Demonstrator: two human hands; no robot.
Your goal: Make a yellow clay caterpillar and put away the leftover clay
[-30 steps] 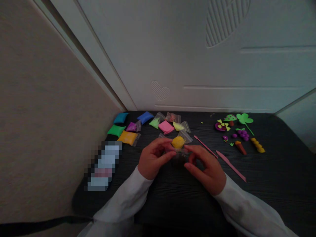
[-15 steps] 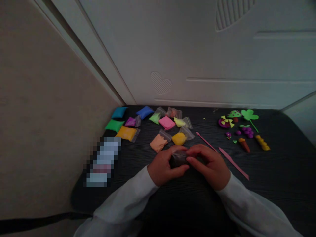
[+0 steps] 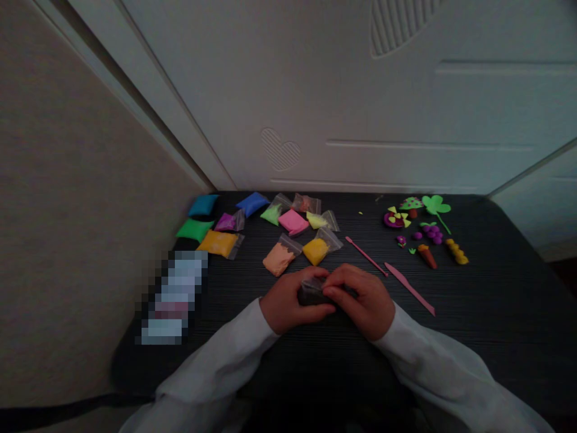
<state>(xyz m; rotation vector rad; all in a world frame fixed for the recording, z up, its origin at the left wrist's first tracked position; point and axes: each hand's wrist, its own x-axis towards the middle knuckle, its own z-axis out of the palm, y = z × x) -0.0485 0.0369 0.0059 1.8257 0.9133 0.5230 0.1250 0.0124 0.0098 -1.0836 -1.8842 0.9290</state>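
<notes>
The left hand (image 3: 292,307) and right hand (image 3: 360,300) curl closed together, gripping a small zip bag of dark clay (image 3: 313,293) above a dark table (image 3: 496,313). A bag of peach clay (image 3: 278,258), out of sight a second ago, now lies uncovered just beyond the hands, beside a bag of yellow clay (image 3: 315,251).

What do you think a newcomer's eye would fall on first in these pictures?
The bright packets of modelling clay spread across the far side of the dark table probably catch the eye first, in blue, green, magenta, pink, yellow and orange. To their right sit small clay figures, among them a green clover and purple grapes. At the centre, the left hand and right hand pinch a dark zip bag.
</notes>
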